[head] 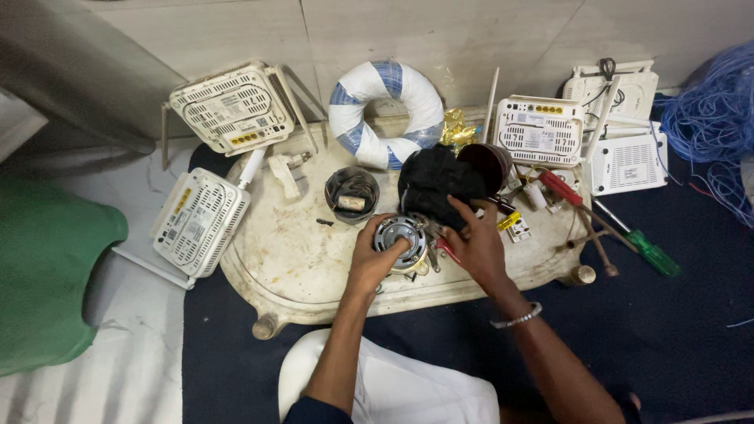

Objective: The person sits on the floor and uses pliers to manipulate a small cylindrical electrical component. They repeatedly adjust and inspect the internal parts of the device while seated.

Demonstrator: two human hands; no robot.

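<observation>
My left hand (pixel 375 253) grips a round silver metal motor part (pixel 402 235) resting on a cream low table (pixel 298 267). My right hand (pixel 475 243) rests just to the right of it, fingers spread against a black bundle (pixel 436 184) that lies behind the metal part. A red-handled tool (pixel 448 250) pokes out under the right hand. A bracelet sits on my right wrist.
A small dark cup with a part inside (pixel 351 193) stands left of the bundle. A white-and-blue tape ring (pixel 385 110) leans at the back. White routers (pixel 236 106) (pixel 199 221) (pixel 542 129) ring the table. Red (pixel 559 187) and green screwdrivers (pixel 648 251) lie right; blue cable (pixel 707 110) far right.
</observation>
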